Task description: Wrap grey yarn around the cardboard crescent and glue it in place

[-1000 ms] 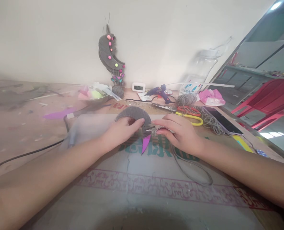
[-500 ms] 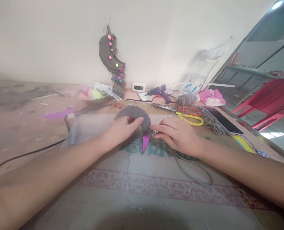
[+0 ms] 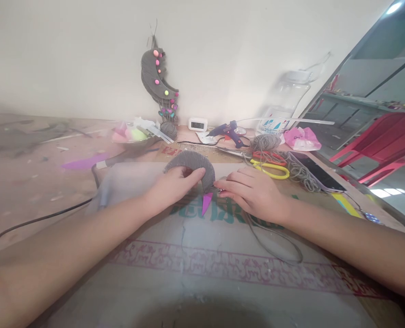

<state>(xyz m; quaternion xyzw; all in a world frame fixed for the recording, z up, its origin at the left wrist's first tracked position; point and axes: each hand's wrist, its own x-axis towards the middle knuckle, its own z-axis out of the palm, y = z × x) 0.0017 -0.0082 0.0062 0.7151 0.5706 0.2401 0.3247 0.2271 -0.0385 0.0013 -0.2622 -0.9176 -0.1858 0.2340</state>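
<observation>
My left hand [image 3: 173, 186] is closed on a crescent wound in grey yarn [image 3: 190, 161], thumb on its inner edge, holding it upright on the printed sack [image 3: 202, 269]. A bare purple tip [image 3: 207, 203] sticks out below the wound part. My right hand [image 3: 254, 191] rests on the sack just right of the crescent. Its fingers are pressed together at the crescent's right end on a small dark thing I cannot make out. A loose grey yarn strand [image 3: 276, 248] loops out from under this hand.
Yellow and orange scissors [image 3: 271, 165], a grey yarn ball [image 3: 265, 142], a glue gun [image 3: 227, 131], a phone [image 3: 317, 173] and a pink bag [image 3: 302, 139] lie beyond my right hand. A finished decorated crescent [image 3: 157, 77] leans on the wall. A black cable [image 3: 45, 216] runs left.
My right hand has slid a little left, closing onto the crescent's right end; the metal tips seen between the hands are now covered. The left hand has hardly moved.
</observation>
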